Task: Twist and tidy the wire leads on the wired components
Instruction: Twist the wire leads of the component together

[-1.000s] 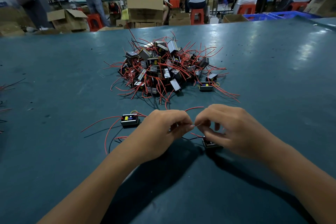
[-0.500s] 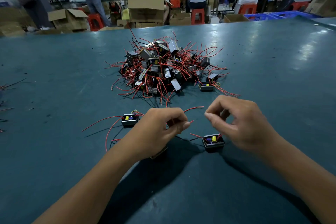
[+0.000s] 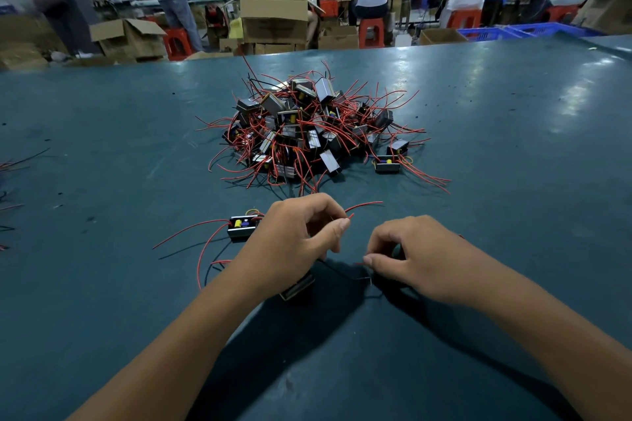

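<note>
A heap of small black wired components (image 3: 314,133) with red leads lies mid-table. My left hand (image 3: 294,243) pinches a red wire lead (image 3: 362,204) between thumb and forefinger; a component (image 3: 298,287) pokes out from under its wrist. To its right, my right hand (image 3: 420,260) is curled low over the table and pinches a thin lead end (image 3: 359,263) at its fingertips. The component that lay there is hidden beneath it. One loose component (image 3: 242,227) with long red leads sits left of my left hand.
Another single component (image 3: 387,164) lies at the heap's right edge. Stray wires (image 3: 13,164) reach in from the table's left edge. Beyond the far edge are cardboard boxes (image 3: 273,20), red stools and several seated or standing people.
My right hand has let go of the lead held between both hands, lifted away, then dropped toward me onto the nearby component's lead. My left hand stays put, still pinching red wire.
</note>
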Demonstrator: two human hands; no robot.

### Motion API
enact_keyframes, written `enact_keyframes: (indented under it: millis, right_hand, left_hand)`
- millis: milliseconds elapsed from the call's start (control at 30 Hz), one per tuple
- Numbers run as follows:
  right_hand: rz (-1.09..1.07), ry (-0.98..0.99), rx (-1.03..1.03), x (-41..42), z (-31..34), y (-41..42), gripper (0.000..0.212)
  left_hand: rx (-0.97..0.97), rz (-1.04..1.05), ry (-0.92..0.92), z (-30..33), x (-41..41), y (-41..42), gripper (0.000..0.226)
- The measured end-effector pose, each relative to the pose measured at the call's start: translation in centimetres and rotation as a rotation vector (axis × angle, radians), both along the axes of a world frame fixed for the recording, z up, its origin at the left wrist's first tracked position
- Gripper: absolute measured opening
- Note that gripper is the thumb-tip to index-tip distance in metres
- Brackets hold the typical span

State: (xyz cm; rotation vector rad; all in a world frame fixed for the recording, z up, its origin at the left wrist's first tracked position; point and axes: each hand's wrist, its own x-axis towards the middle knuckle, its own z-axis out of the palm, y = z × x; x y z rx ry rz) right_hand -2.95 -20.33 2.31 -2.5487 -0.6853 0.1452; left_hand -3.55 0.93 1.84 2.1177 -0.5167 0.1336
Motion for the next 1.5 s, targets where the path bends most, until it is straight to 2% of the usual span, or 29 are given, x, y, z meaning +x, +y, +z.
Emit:
enact_keyframes:
  millis: [67,233,467,933,1500]
  right_hand:
    - [-0.04,0.02,0.031,-0.1,-0.2,-0.1,0.017]
    - [-0.144,0.069,0.312,-0.3,-0.4,-0.2,0.019]
    - [-0.118,0.045,0.465,-0.6,-0.1,0.2,0.019]
    - [-0.103,0.278,0.849,-0.7,0.1,0.5,0.009]
    - [-0.136,0.248,1.013,-0.7,-0.2,0.9,0.006]
  left_hand:
    - [-0.007,0.009,0.01,0.0,-0.1,-0.1,0.011]
    - [-0.069,0.024,0.045,-0.1,-0.2,-0.6,0.013]
    - [-0.146,-0.008,0.077,-0.4,-0.5,-1.2,0.01]
    - [-0.256,-0.021,0.084,-0.4,-0.5,-1.3,0.005]
    - [-0.312,-0.036,0.089,-0.3,-0.6,-1.9,0.009]
